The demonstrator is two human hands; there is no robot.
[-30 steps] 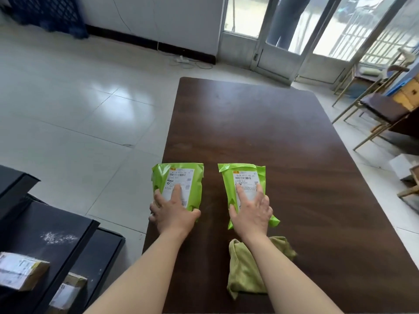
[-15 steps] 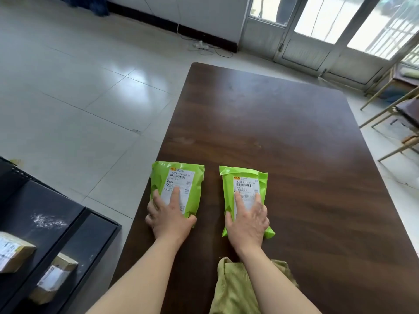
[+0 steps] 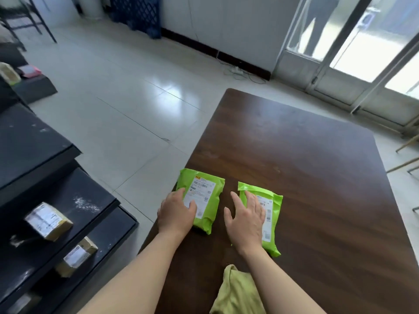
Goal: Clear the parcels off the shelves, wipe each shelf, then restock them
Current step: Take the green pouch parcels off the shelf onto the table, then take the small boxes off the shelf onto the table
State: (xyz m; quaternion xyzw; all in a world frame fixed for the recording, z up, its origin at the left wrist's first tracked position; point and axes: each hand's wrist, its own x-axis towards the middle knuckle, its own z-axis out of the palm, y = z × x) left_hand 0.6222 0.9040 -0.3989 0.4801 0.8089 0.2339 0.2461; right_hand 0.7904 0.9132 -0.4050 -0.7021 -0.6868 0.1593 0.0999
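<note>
Two green parcels sit flat on the table (image 3: 317, 143), label side up, side by side with a gap between, at the near-left corner. Clock is taken from the person, 12 pointing away.

- left hand (image 3: 175, 211): lies flat on the near-left part of the left parcel (image 3: 204, 193), thumb on the label. No wrap-around grasp visible.
- right hand (image 3: 246, 219): fingers straight and spread, lying over the inner edge of the right parcel (image 3: 271, 214). Also not grasping.
- cloth (image 3: 238, 291): bunched on the table at 6 o'clock of the right parcel, under the right forearm, untouched.
- shelves (image 3: 56, 189) at 9 o'clock: one brown box (image 3: 48, 220) on the middle tier, a second box (image 3: 76, 257) on the tier below. There may be a third lower down, too blurred to call. White dust on the middle tier.

Judgement: this is the clearing step, set-down stage, and both parcels look settled. Nothing wiped yet.

Next move: lift both hands off, turn to 9 o'clock and pull the remaining boxes. Park them at 12 o'clock of the green pair, where there is plenty of table. Cloth comes only after the tiers are bare.
</note>
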